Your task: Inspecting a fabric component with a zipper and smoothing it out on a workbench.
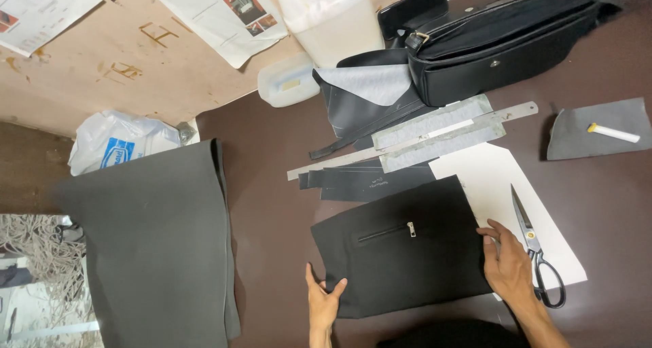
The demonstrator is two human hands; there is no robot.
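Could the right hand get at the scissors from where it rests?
Probably yes: the right hand lies flat on the black zippered panel, right beside the scissors on the white sheet, with nothing between.

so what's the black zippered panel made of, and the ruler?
Black zippered panel: looks like matte faux leather or coated fabric; it lies flat with a dull sheen and clean-cut edges. Ruler: apparently bare steel, thin, grey, reflective.

A dark brown surface fills most of the view. Beyond it lies bare plywood, stained and marked. At lower left, a tangle of pale cord.
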